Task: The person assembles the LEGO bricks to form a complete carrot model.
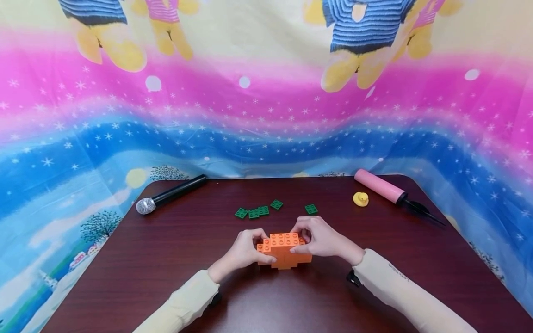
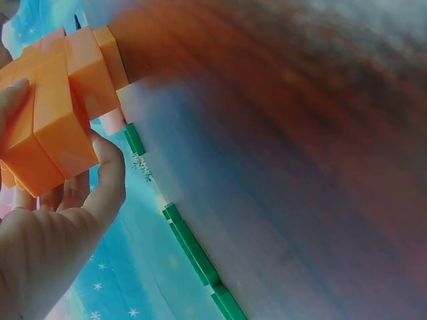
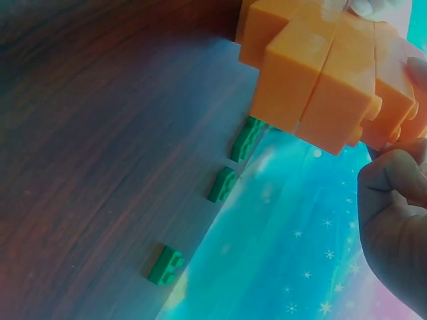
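Note:
Between both hands, near the middle of the table, is a block of joined orange toy bricks (image 1: 285, 252), with studs on top and stepped sides. My left hand (image 1: 243, 249) grips its left end, thumb on the near face and fingers behind. At the right end, my right hand (image 1: 318, 237) holds it the same way, with the thumb on the near face. In the left wrist view the orange bricks (image 2: 63, 123) sit between thumb and curled fingers. The right wrist view shows the stepped orange bricks (image 3: 320, 80) from below, the fingers partly hidden.
Several flat green bricks (image 1: 263, 210) lie beyond the hands, with a separate green brick (image 1: 311, 209) to their right. A black microphone (image 1: 170, 194) lies at the back left. At the back right are a yellow toy duck (image 1: 360, 199) and a pink hand pump (image 1: 381, 187). A printed cloth hangs behind.

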